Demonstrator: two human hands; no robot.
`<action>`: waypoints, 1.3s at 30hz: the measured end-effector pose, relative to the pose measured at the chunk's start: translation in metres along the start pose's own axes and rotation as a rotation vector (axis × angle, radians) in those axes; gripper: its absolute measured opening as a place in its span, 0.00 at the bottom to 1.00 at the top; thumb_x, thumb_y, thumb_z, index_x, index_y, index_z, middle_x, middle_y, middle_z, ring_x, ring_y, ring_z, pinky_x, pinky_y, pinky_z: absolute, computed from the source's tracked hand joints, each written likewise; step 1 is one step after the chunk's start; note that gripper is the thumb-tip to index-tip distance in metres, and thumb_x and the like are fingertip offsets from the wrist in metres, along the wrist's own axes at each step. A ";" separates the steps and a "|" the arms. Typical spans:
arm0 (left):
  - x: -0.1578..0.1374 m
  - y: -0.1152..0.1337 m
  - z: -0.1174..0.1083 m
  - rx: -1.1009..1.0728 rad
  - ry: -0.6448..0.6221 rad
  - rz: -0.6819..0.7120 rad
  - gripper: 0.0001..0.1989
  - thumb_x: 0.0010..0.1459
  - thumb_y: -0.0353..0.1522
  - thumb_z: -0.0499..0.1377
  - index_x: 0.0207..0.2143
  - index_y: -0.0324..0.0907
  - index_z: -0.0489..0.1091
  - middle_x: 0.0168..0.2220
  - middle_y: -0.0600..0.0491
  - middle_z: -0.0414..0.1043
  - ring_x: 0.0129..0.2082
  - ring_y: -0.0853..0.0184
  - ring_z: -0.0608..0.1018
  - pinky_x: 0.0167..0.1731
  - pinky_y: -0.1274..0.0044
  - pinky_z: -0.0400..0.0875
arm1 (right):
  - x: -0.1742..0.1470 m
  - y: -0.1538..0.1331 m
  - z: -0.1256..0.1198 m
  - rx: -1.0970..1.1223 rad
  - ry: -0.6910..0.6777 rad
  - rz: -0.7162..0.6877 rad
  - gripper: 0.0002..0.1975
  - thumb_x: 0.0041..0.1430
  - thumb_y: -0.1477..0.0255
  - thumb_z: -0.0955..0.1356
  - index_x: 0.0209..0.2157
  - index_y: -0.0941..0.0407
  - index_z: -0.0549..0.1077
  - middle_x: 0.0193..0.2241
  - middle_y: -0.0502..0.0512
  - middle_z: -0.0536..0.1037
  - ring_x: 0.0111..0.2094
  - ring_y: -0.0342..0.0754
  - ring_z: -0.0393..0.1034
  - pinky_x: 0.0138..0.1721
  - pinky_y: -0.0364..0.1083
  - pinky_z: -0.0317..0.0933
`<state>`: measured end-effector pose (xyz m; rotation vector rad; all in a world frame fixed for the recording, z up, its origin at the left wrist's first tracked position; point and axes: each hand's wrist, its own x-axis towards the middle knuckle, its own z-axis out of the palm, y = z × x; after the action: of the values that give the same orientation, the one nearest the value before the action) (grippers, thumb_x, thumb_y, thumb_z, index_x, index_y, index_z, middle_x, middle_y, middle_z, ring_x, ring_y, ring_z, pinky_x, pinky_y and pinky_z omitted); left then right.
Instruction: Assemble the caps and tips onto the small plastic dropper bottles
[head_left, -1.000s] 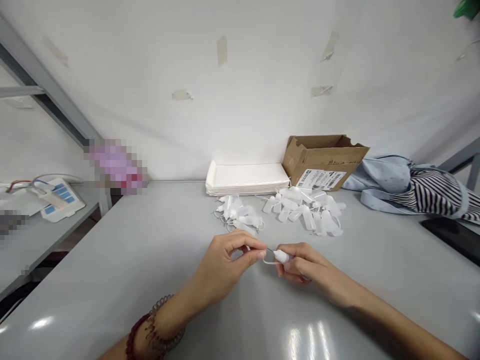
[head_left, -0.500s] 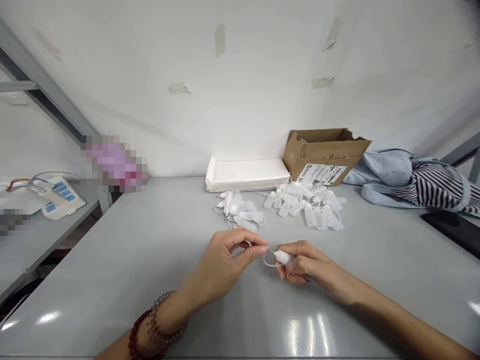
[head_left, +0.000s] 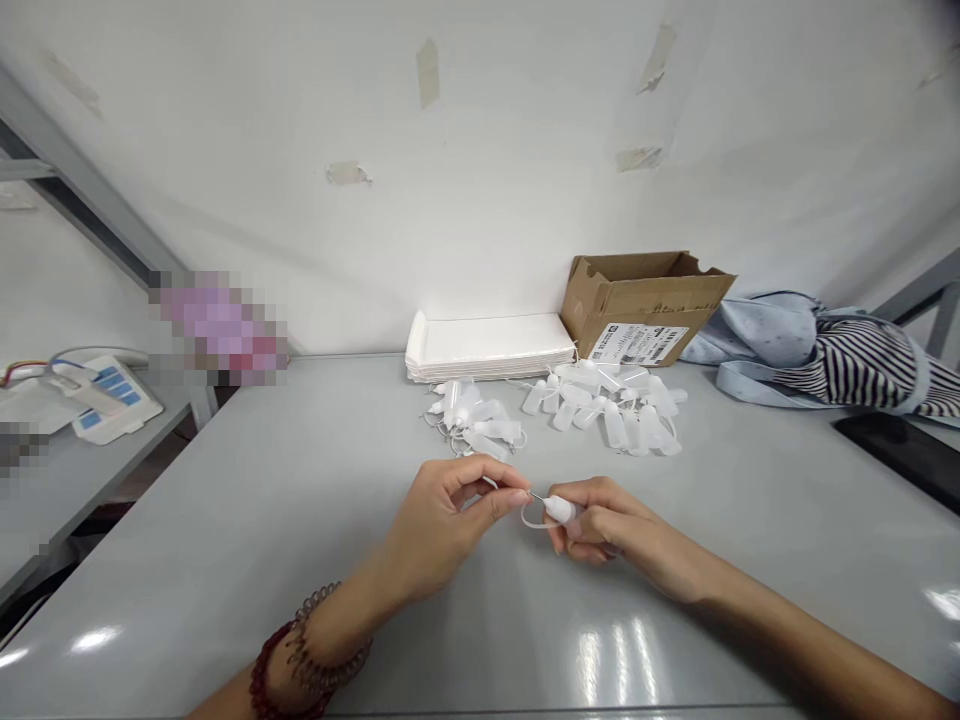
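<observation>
My right hand point(head_left: 604, 525) is closed around a small translucent needle-tip squeeze bottle point(head_left: 558, 509), its white top and thin metal needle pointing left. A white tether loops from the top of the bottle to the fingertips of my left hand point(head_left: 461, 515). There, thumb and forefinger pinch the tether's small cap end at the needle tip; the cap is mostly hidden by the fingers. Beyond my hands lie two loose piles of similar bottles, a left pile point(head_left: 476, 418) and a larger right pile point(head_left: 615, 405).
A stack of white padded envelopes point(head_left: 491, 345) lies against the wall beside an open cardboard box point(head_left: 645, 310). To the right are a light blue and striped cloth bag point(head_left: 847, 360) and a black phone-like object point(head_left: 900, 455). The grey table point(head_left: 247, 530) is glossy.
The view has shifted slightly, so everything sits a little further left. Both hands keep their hold, with the needle tip still at the left fingertips.
</observation>
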<state>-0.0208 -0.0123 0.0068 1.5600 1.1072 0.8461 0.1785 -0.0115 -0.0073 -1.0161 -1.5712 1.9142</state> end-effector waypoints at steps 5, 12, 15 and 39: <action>0.001 -0.001 0.000 0.004 -0.009 0.004 0.06 0.55 0.34 0.60 0.31 0.42 0.76 0.29 0.53 0.75 0.31 0.67 0.74 0.34 0.77 0.68 | 0.000 -0.002 0.000 -0.003 0.000 0.005 0.06 0.47 0.72 0.60 0.23 0.58 0.67 0.15 0.44 0.55 0.19 0.40 0.46 0.23 0.42 0.41; 0.000 -0.001 0.000 0.026 -0.028 0.016 0.05 0.55 0.33 0.60 0.30 0.43 0.76 0.30 0.54 0.75 0.32 0.67 0.74 0.35 0.77 0.67 | 0.001 0.001 0.000 0.020 -0.008 0.015 0.06 0.46 0.72 0.61 0.22 0.58 0.66 0.16 0.44 0.55 0.19 0.40 0.46 0.22 0.42 0.41; 0.000 -0.001 -0.001 0.044 -0.039 0.020 0.05 0.55 0.33 0.60 0.30 0.43 0.76 0.29 0.54 0.75 0.32 0.67 0.73 0.34 0.76 0.66 | 0.002 0.000 0.001 0.036 -0.013 0.020 0.05 0.45 0.72 0.61 0.22 0.58 0.66 0.16 0.44 0.55 0.19 0.39 0.46 0.22 0.42 0.41; 0.001 -0.015 0.011 0.199 0.021 0.341 0.06 0.57 0.25 0.57 0.29 0.37 0.74 0.26 0.52 0.73 0.28 0.70 0.72 0.31 0.78 0.67 | 0.001 0.004 0.003 -0.054 0.074 0.033 0.07 0.46 0.71 0.61 0.19 0.58 0.65 0.14 0.43 0.54 0.17 0.38 0.47 0.20 0.41 0.42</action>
<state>-0.0144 -0.0138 -0.0109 1.9465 0.9773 1.0029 0.1762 -0.0137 -0.0115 -1.1289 -1.5813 1.8432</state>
